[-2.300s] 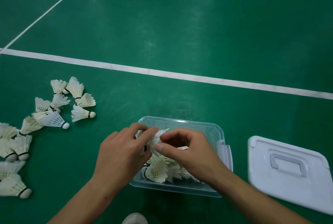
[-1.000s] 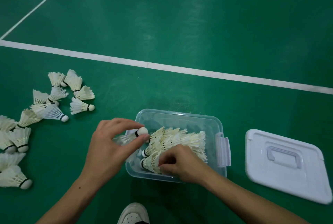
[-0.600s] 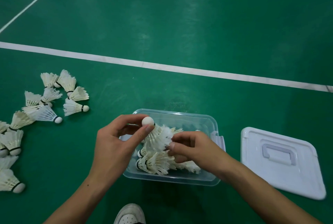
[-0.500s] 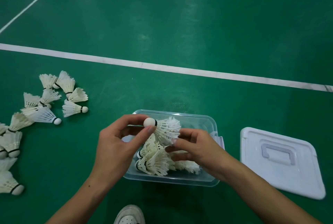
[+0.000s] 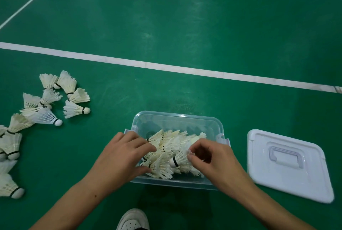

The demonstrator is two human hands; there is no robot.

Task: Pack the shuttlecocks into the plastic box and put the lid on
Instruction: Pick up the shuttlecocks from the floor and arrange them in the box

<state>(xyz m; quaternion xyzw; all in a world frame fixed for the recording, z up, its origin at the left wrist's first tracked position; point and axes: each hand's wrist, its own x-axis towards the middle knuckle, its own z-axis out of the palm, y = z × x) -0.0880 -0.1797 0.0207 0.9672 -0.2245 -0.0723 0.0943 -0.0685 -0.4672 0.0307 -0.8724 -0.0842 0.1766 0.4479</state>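
I have my right hand (image 5: 214, 161) pinching the feather skirt of a white feathered shuttlecock with a black-banded cork tip (image 5: 179, 159), its cork pointing toward my left hand (image 5: 121, 157). That hand lies spread and loosely open on the pile of white shuttlecocks (image 5: 166, 146) inside the clear rectangular plastic box (image 5: 177, 118), holding nothing I can make out. Well to the right of my grip the white plastic lid with a moulded handle (image 5: 288, 165) lies flat on the green court floor (image 5: 185, 17). Far left of it, loose shuttlecocks (image 5: 46, 107) remain scattered.

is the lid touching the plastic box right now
Apart. The head view shows a strip of green floor between the lid and the plastic box.
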